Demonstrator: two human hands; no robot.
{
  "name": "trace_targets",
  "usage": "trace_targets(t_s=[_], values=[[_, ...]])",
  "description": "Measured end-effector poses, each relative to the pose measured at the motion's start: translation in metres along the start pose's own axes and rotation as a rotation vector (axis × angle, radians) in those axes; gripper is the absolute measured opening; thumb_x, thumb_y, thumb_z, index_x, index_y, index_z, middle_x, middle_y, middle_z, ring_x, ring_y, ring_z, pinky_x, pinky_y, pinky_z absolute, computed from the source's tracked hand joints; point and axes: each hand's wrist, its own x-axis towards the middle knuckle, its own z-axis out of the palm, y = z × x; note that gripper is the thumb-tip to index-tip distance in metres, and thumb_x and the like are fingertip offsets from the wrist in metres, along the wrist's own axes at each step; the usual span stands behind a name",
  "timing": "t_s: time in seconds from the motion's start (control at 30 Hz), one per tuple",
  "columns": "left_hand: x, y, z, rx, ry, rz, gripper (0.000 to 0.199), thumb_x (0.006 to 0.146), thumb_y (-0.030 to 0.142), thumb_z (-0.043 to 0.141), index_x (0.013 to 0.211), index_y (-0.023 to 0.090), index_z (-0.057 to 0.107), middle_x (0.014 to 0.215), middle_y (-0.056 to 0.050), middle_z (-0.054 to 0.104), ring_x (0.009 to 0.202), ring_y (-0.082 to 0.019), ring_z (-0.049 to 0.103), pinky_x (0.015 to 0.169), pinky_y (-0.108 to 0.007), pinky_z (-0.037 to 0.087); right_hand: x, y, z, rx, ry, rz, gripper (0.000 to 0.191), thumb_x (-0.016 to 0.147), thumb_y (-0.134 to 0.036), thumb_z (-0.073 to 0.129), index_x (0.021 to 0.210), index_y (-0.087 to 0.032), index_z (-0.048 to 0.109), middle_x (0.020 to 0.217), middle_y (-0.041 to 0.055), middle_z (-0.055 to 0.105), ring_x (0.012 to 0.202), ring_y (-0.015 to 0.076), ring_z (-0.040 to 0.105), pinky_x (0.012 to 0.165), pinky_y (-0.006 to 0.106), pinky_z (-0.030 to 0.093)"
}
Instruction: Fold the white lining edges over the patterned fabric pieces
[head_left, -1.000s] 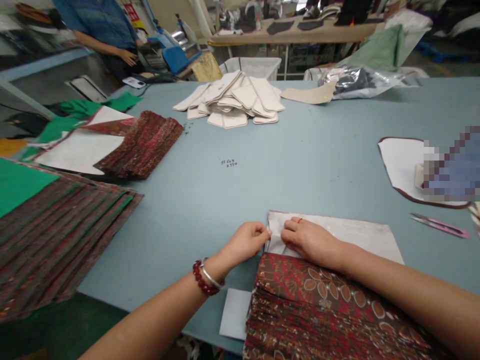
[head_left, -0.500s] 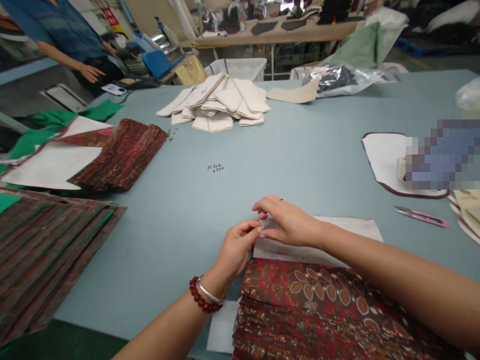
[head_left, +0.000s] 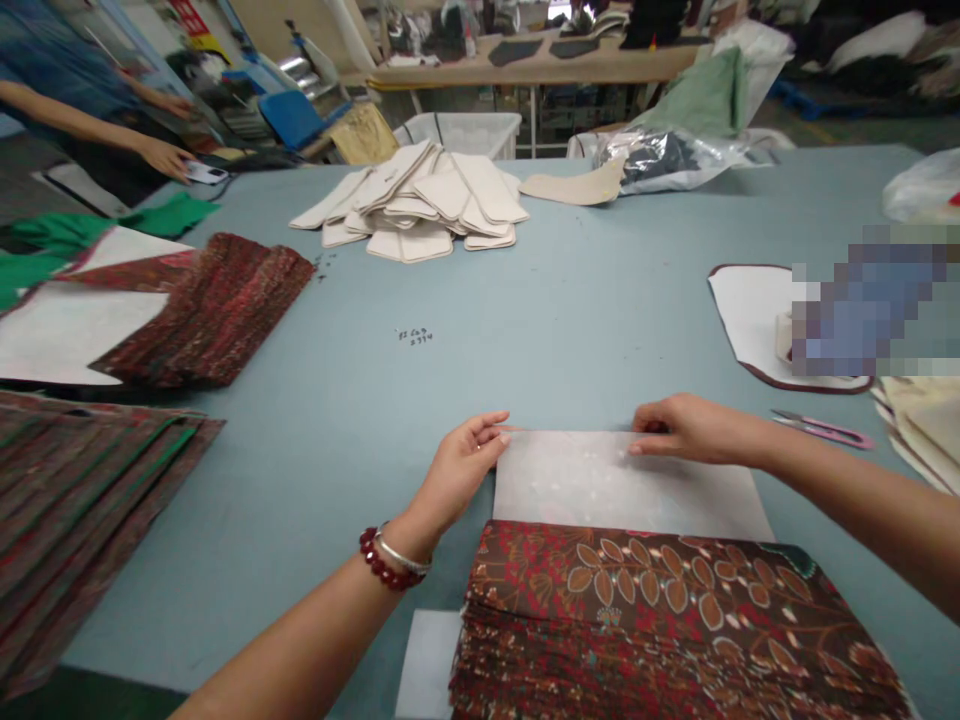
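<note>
A stack of brown-and-red leaf-print fabric lies folded at the front edge of the table. Beyond its top fold, the pale back of a fabric piece lies spread out. My left hand pinches this piece at its far left corner, thumb against fingers. Along the far edge, my right hand has the fabric between thumb and curled fingers; the exact contact is slightly blurred. A red bead bracelet and a silver bangle are on my left wrist.
Patterned fabric stacks and striped-looking layered pieces lie on the left. Cream pads are piled at the back. Pink thread snips and a white dark-edged panel lie right. Another person's hand touches a phone.
My right hand has moved right along the fabric's far edge, away from my left hand, uncovering more of the pale back. At far left, the other person's hand has reached the phone.
</note>
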Motion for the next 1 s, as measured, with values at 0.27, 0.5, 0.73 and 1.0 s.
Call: trace_targets(t_s=[0.27, 0.5, 0.73, 1.0], values=[[0.023, -0.004, -0.018, 0.771, -0.134, 0.587, 0.018, 0.092, 0.01, 0.055, 0.097, 0.018, 0.07, 0.09, -0.004, 0.063, 0.086, -0.016, 0.06, 0.078, -0.031, 0.049, 0.021, -0.013, 0.046, 0.172, 0.329, -0.325, 0.024, 0.099, -0.016, 0.051, 0.109, -0.02, 0.073, 0.096, 0.0076, 0.064, 0.09, 0.0194, 0.06, 0.081, 0.033, 0.048], [0.023, -0.011, -0.032, 1.096, -0.228, 0.899, 0.025, 0.101, 0.017, 0.046, 0.11, 0.02, 0.069, 0.096, -0.007, 0.059, 0.088, -0.017, 0.056, 0.077, -0.031, 0.05, 0.008, -0.004, 0.054, -0.151, 0.383, -0.491, 0.03, 0.104, -0.017, 0.042, 0.119, -0.018, 0.068, 0.098, 0.0099, 0.059, 0.091, 0.0225, 0.052, 0.078, 0.035, 0.044], [0.02, 0.032, -0.009, 1.648, -0.504, 0.944, 0.036, 0.1, 0.021, 0.051, 0.136, 0.023, 0.054, 0.091, -0.007, 0.058, 0.079, -0.02, 0.05, 0.071, -0.032, 0.043, 0.011, -0.028, 0.04, -0.46, 0.182, -0.508, 0.034, 0.101, -0.013, 0.046, 0.133, -0.014, 0.056, 0.1, 0.0111, 0.059, 0.092, 0.0254, 0.05, 0.083, 0.038, 0.044], [0.017, 0.028, -0.027, 1.656, -0.507, 0.969, 0.023, 0.099, 0.014, 0.048, 0.116, 0.012, 0.062, 0.097, -0.01, 0.06, 0.087, -0.023, 0.053, 0.077, -0.036, 0.049, -0.018, 0.016, 0.021, -0.379, 0.167, -0.529, 0.021, 0.101, -0.013, 0.045, 0.111, -0.013, 0.064, 0.1, 0.011, 0.061, 0.093, 0.0244, 0.051, 0.086, 0.039, 0.046]])
